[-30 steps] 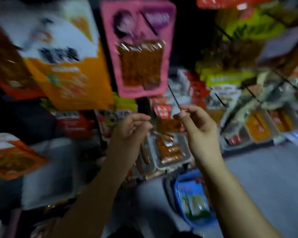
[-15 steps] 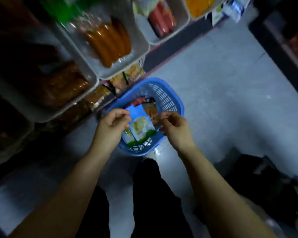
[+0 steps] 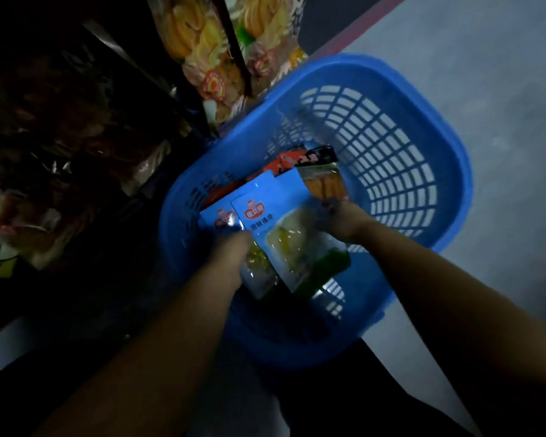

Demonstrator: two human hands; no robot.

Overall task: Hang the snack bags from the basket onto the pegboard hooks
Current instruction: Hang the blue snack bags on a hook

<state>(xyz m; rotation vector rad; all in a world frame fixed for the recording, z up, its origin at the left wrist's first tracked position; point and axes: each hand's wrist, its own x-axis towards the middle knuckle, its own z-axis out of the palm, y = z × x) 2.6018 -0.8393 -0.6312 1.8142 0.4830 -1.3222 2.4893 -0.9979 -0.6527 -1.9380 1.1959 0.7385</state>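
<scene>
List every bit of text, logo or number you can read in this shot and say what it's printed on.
None can be quoted for certain.
Front blue snack bag: red logo above a line of characters, too blurred.
Second blue snack bag, behind it: same red logo, unreadable.
Black-topped bag: pale marks, blurred.
Yellow noodle packs on the shelf: pictures only.
Blue basket: no lettering visible.

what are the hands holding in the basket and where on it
Both hold blue snack bags: the left hand grips the left bag mid-body; the right hand grips the right bag by its right edge.

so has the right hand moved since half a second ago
Yes: the right hand went from above the blue basket's near rim down inside it, onto the snack bags.
</scene>
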